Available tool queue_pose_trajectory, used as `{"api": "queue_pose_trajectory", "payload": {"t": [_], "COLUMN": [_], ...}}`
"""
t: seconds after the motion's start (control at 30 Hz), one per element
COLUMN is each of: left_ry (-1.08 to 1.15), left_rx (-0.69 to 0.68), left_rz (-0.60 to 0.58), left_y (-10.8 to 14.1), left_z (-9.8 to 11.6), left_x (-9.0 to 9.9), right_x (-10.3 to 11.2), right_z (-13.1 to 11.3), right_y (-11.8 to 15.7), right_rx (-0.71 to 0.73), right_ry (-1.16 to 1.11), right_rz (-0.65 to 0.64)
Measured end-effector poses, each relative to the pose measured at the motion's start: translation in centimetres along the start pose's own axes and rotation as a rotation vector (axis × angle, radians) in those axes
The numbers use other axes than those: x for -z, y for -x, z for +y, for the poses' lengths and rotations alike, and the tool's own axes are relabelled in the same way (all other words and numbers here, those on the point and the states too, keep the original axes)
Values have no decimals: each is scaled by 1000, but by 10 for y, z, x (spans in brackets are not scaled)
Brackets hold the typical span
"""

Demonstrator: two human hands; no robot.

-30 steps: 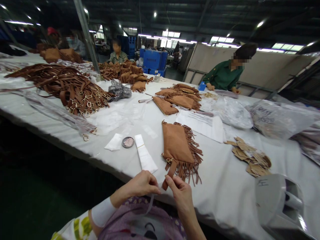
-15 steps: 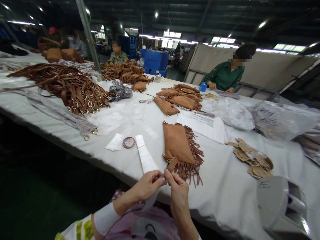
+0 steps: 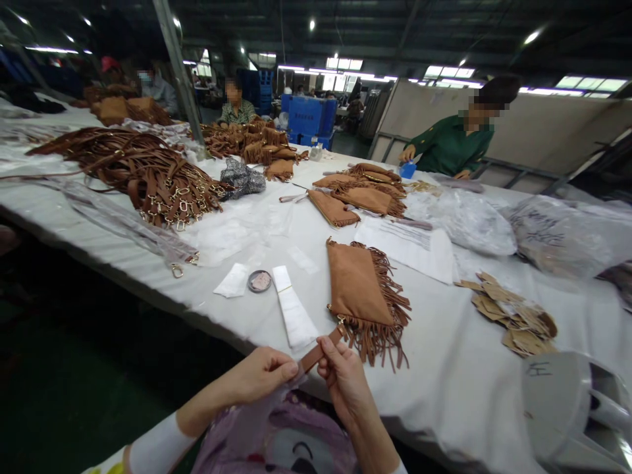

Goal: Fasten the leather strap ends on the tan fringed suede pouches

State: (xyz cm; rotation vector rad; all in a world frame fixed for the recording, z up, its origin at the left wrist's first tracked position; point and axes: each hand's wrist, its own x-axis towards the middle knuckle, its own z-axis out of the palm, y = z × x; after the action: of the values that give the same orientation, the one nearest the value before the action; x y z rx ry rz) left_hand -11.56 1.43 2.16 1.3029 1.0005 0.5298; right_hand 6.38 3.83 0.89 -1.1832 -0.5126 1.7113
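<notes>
A tan suede pouch (image 3: 355,280) with fringe along two edges lies flat on the table in front of me. From the gold ring at its near corner a brown wrist strap (image 3: 311,359) runs toward me. My right hand (image 3: 343,375) pinches this strap between thumb and fingers, close to the pouch. My left hand (image 3: 266,374) is closed lower down, on a thin translucent plastic sleeve (image 3: 261,411) at the strap's end. The sleeve hangs below that hand, over my lap. A banded stack of white strips (image 3: 292,309) lies just beyond my hands.
On the white table (image 3: 276,240) are a small round tin (image 3: 259,281), a heap of brown straps (image 3: 143,168) with gold clips, more fringed pouches (image 3: 365,191) and kraft tags (image 3: 513,313). A grey tape dispenser (image 3: 557,401) stands at right. A co-worker in green (image 3: 451,148) is opposite.
My left hand has drawn down and left, away from my right hand, and a longer stretch of brown strap shows between them. The co-worker's hand with the blue object has shifted.
</notes>
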Motion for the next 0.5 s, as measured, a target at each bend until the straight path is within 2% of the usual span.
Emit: {"api": "queue_pose_trajectory", "payload": {"t": [0.13, 0.23, 0.3, 0.37, 0.5], "left_ry": [-92, -218, -218, -51, 366], "left_rx": [-49, -48, -55, -36, 117], "left_rz": [104, 247, 277, 205, 6], "left_y": [-12, -21, -25, -25, -18], "left_z": [-8, -9, -8, -7, -12], "left_x": [-11, -18, -20, -20, -15], "right_x": [1, 4, 6, 9, 10], "right_z": [7, 7, 5, 5, 5], "right_y": [-2, -5, -7, -9, -10], "right_rx": [83, 153, 154, 116, 75], "right_ry": [11, 52, 70, 45, -8], "right_rz": [58, 103, 116, 113, 93]}}
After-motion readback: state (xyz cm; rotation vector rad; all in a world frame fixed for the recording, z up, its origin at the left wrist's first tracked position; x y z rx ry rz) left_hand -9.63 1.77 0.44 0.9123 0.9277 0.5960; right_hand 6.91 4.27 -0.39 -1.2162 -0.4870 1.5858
